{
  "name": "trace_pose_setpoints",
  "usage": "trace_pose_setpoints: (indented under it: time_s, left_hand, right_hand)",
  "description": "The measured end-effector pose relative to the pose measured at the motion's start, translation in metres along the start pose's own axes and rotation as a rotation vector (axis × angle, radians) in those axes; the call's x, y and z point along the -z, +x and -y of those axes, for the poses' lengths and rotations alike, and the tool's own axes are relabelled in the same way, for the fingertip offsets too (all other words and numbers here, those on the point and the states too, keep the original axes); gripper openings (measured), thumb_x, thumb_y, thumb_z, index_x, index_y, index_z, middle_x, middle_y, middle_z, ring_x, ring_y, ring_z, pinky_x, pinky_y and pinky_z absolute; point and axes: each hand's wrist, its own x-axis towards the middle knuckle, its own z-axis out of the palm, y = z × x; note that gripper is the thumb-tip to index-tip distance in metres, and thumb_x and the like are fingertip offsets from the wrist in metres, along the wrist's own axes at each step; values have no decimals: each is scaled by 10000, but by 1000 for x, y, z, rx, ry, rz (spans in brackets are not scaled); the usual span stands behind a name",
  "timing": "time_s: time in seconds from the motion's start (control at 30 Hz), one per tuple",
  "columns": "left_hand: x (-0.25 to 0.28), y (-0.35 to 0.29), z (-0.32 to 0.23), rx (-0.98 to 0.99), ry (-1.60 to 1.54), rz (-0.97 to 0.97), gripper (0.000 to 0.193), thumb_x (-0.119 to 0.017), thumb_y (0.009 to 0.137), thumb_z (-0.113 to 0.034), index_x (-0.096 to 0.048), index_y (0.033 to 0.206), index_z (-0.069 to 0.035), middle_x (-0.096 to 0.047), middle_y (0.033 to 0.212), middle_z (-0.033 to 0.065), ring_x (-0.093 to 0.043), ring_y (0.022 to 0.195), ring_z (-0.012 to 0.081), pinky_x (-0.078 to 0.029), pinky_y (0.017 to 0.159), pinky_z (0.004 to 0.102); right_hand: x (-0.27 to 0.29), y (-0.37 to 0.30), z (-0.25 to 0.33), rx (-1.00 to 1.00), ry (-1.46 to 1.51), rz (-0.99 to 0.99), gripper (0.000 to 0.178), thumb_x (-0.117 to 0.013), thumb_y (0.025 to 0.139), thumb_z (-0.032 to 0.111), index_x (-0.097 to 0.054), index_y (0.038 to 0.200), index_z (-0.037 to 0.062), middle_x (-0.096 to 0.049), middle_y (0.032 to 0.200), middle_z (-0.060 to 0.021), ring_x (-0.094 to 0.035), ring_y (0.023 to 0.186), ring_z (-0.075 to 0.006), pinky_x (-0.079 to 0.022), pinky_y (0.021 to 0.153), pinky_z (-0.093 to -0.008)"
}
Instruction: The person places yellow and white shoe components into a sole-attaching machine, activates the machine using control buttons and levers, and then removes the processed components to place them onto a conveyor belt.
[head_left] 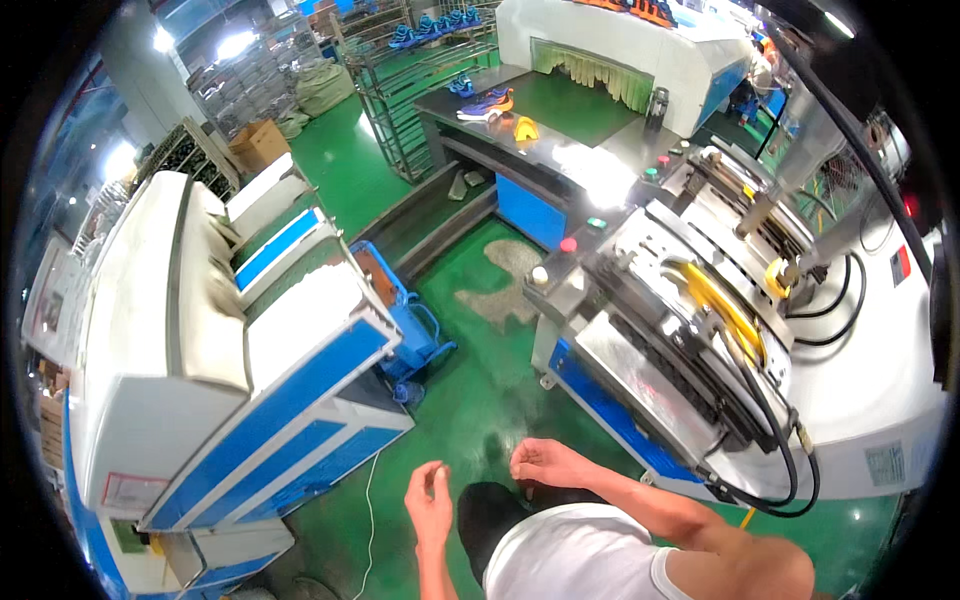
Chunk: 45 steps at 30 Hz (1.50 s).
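Observation:
My left hand [430, 502] hangs empty over the green floor, its fingers loosely bent and the thumb apart from them. In front of my body, my right hand [548, 465] is also empty, with relaxed, half-curled fingers. Neither hand touches anything. Nearest to the right hand stands a press-like machine [640, 350] with metal plates, yellow parts and black hoses. A white and blue machine [215, 380] with a long opening is to the left of my left hand. Beyond them, a sports shoe [487, 105] and a yellow curved piece [525, 129] lie on a dark worktable [450, 110].
A blue wheeled bin [415, 335] stands beside the left machine. Push buttons, one of them a red button [568, 245], line the press's edge. A white cable [370, 520] crosses the floor. Farther off are a shoe rack [385, 110], a cardboard box [260, 143] and a white conveyor machine [690, 75].

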Motion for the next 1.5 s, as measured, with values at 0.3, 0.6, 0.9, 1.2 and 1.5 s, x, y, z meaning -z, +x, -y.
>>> trace_pose_setpoints:
  time_s: [0.3, 0.6, 0.9, 1.2, 1.5]
  left_hand:
    - [-115, 253, -133, -292, -444, 342, 130, -559, 975, -39, -605, 1071, 36, -671, 950, 89, -638, 851, 120, -519, 792, 261]
    - [-297, 434, -174, -233, -672, 563, 157, -570, 990, -135, -617, 1011, 14, -678, 894, 84, -656, 784, 133, -546, 698, 277]
    - [-383, 601, -17, -12, -193, 651, 120, -563, 928, -89, -613, 875, 6, -667, 764, 96, -640, 643, 153, -515, 569, 294]
    - [-337, 687, 104, 75, 512, 724, 112, -629, 781, -88, -643, 714, 2, -674, 673, 128, -685, 641, 218, -549, 639, 372]
    - [-482, 829, 15, 42, 330, 955, 69, -656, 852, -46, -635, 901, -1, -670, 755, 93, -657, 697, 169, -533, 659, 321]
  right_hand:
    - [55, 75, 112, 154, 76, -549, 58, -614, 937, 32, -568, 968, 16, -659, 897, -52, -648, 857, -117, -522, 766, -260]
    - [79, 83, 167, 322, 227, -940, 70, -541, 988, 63, -581, 985, 6, -673, 884, -72, -662, 834, -138, -535, 801, -290]
    - [143, 85, 194, 469, 302, -1150, 166, -462, 1010, 84, -526, 877, 8, -600, 784, -78, -632, 785, -180, -476, 744, -315]
    - [212, 127, 225, 377, 346, -1480, 368, -482, 998, 120, -362, 654, 71, -427, 562, -44, -450, 510, -143, -476, 548, -351]
    - [332, 257, 305, 100, 602, -1694, 399, -503, 1023, 186, -364, 661, 90, -414, 529, -19, -384, 451, -97, -422, 463, -297]
